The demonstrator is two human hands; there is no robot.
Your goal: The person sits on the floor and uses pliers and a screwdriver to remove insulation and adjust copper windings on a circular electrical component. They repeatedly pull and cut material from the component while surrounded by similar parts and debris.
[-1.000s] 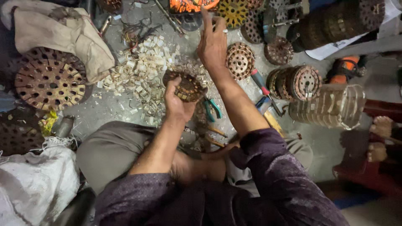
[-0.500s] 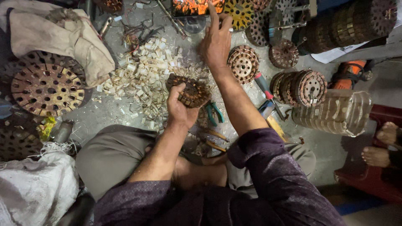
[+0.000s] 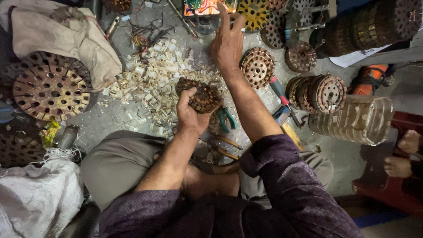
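Observation:
My left hand (image 3: 190, 115) grips a round, rusty slotted motor stator (image 3: 202, 94) held over the floor in front of my knees. My right hand (image 3: 228, 44) stretches forward with fingers spread, palm down, near the edge of a colourful box (image 3: 207, 6) at the far side. It holds nothing. Just right of that hand lies a smaller round stator (image 3: 257, 67). A heap of pale paper scraps (image 3: 154, 75) covers the floor left of the held stator.
A large slotted disc (image 3: 50, 90) lies at left beside a cloth sack (image 3: 66, 33). Stacked stators (image 3: 319, 90), a clear plastic jar (image 3: 352, 120) and a red-handled screwdriver (image 3: 282, 92) sit at right. Green-handled pliers (image 3: 227, 119) lie below my wrist. Another person's feet (image 3: 403, 152) show at far right.
My left hand has brought the stator slightly lower and turned it. My right hand stays stretched forward, shifting little.

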